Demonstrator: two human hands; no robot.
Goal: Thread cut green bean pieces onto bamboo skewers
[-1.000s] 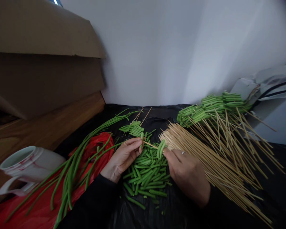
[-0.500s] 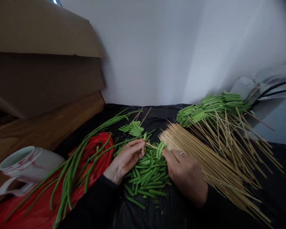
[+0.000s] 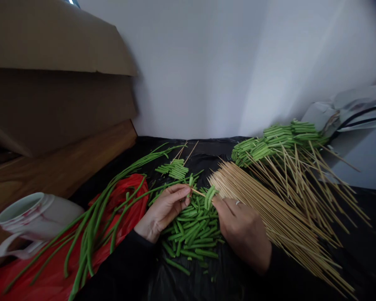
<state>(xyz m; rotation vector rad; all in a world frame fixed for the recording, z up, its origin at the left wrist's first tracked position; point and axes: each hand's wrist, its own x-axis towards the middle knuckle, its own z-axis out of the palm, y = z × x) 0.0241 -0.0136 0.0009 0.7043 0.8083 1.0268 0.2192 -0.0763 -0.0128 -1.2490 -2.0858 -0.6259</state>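
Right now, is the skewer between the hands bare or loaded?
Loaded: several bean pieces sit threaded on the skewer by the right hand; left hand pinches its tip.

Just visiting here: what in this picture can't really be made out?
Head view:
How the right hand grips the skewer: hidden behind its own knuckles.
Pieces threaded on it: too small to count.
The bean piece in the left hand: partly covered by its fingers.
The mug contents: hidden by its wall.
Some long beans: lower ends cut off at the bottom edge.
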